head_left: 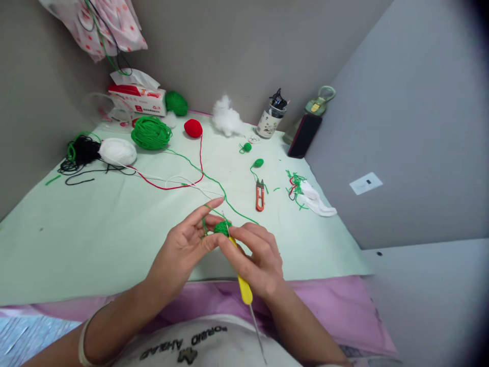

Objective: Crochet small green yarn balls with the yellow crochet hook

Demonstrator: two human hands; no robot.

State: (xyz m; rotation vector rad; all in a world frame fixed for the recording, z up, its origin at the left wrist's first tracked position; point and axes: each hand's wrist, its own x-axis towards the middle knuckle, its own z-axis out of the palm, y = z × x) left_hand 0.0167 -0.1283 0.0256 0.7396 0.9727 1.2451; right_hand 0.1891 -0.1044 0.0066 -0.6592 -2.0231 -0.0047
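Note:
A small green crochet piece (220,229) is pinched between the thumb and fingers of my left hand (194,229). Green yarn runs over my raised left index finger. My right hand (255,250) grips a crochet hook with a yellow handle (244,289); its metal tip is at the green piece, and a second thin metal end points down toward my shirt. From the hands, a green strand leads back across the table to a large green yarn ball (152,133). Part of the crochet piece is hidden behind my fingers.
Orange thread snips (260,196) lie beyond my right hand, near two small green crocheted pieces (259,163). Yarn scraps (296,186) are at the right. White yarn (117,151), red yarn (193,128), stuffing (226,117), a pen cup (268,122) and a phone (304,135) stand further back.

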